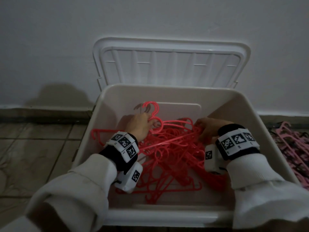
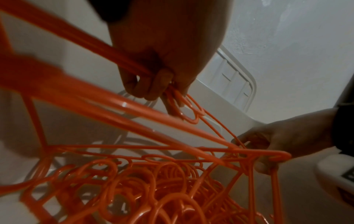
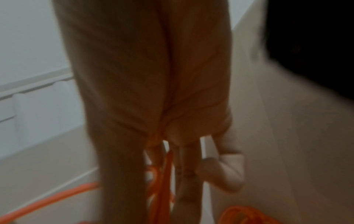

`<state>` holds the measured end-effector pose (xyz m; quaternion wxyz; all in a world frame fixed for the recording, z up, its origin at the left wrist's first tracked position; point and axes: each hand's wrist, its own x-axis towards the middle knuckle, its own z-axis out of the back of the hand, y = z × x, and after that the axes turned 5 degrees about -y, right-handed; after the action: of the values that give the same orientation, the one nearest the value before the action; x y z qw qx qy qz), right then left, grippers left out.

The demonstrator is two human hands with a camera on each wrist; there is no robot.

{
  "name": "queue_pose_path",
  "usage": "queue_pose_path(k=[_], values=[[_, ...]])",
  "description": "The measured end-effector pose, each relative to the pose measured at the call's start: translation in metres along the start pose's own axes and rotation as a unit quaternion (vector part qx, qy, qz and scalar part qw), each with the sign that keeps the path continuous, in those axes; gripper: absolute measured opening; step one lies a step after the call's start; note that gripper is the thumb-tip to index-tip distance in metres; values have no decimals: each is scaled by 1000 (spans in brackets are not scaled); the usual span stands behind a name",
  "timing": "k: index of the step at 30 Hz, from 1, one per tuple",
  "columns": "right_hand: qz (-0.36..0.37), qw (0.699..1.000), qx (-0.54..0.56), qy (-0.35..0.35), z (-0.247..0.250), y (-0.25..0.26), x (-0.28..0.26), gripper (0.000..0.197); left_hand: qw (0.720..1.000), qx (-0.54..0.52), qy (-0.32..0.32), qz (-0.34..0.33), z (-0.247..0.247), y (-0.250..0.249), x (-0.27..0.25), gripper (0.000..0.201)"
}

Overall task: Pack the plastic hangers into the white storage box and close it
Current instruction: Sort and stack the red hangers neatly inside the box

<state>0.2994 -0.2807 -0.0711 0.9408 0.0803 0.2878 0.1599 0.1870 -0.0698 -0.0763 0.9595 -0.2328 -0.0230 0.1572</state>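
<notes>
A tangled heap of red plastic hangers [image 1: 168, 153] lies inside the white storage box [image 1: 182, 92]; its lid [image 1: 170, 62] stands open against the wall. Both hands are down in the box. My left hand [image 1: 142, 127] grips the necks of a bunch of hangers [image 2: 172, 97], their hooks [image 1: 153, 108] sticking up past the fingers. My right hand [image 1: 207, 128] holds the shoulder end of hangers [image 2: 275, 157] at the heap's right side, fingers curled round the red bars [image 3: 164, 174]. The left end of one hanger [image 1: 96, 133] juts over the box's left rim.
A second pile of pink and dark hangers [image 1: 291, 148] lies on the floor to the right of the box. Tiled floor [image 1: 38, 148] spreads out on the left. A white wall [image 1: 150, 19] rises right behind the lid.
</notes>
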Motion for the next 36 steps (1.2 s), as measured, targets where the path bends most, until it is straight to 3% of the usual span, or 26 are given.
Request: queue_pose_path(k=[3, 13, 19, 23, 28, 33, 36], values=[[1, 999, -36, -21, 0, 2, -1, 38, 1000, -14, 10, 2, -1, 0, 0, 31], [18, 999, 26, -38, 5, -4, -3, 17, 998, 2, 53, 16, 0, 1, 1, 30], [42, 999, 6, -29, 4, 0, -1, 30, 997, 32, 66, 33, 1, 3, 2, 31], [62, 997, 23, -40, 4, -2, -1, 18, 995, 12, 95, 32, 4, 1, 0, 29], [107, 991, 53, -63, 1, -6, 1, 25, 994, 39, 99, 31, 5, -2, -3, 27], [84, 992, 83, -33, 1, -4, 2, 25, 994, -6, 98, 50, 4, -1, -4, 27], [69, 996, 37, -40, -1, -4, 2, 24, 991, -37, 111, 58, 4, -3, -6, 26]])
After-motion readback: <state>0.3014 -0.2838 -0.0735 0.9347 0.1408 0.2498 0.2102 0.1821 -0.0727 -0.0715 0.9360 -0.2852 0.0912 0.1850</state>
